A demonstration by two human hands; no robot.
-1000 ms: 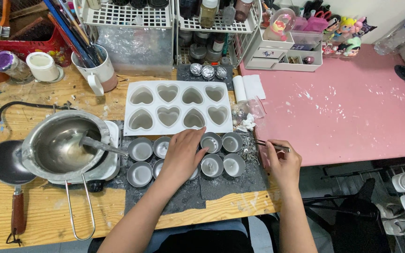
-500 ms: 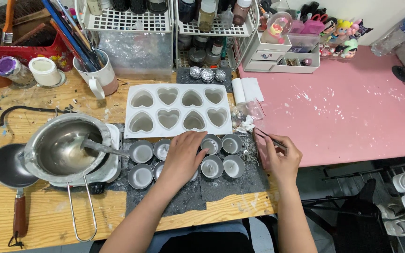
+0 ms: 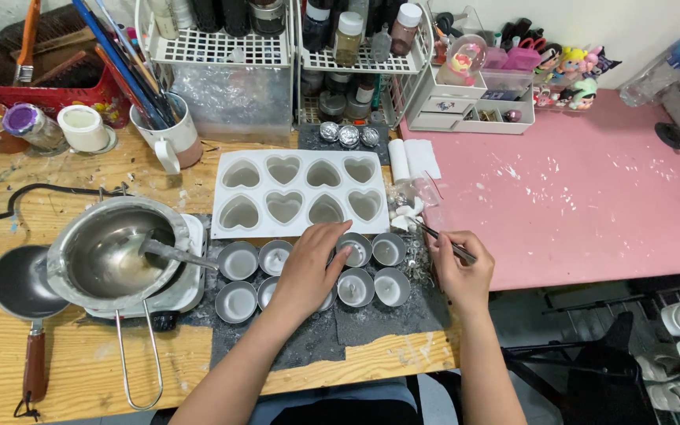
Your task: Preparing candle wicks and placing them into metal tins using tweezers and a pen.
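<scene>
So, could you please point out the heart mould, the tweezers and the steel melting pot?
heart mould (image 3: 301, 193): head view, its middle
tweezers (image 3: 444, 242): head view, mid-shaft
steel melting pot (image 3: 112, 252): head view, inner wall

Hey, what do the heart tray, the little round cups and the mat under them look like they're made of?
Heart tray: likely silicone, matte white with soft rounded edges. Little round cups: thin metal, probably aluminium or tin, dull silver with glints on the rims. Mat: dark grey and speckled, perhaps rubber or slate; hard to tell. The left hand rests over the cups; the right hand holds thin metal tweezers.
</scene>
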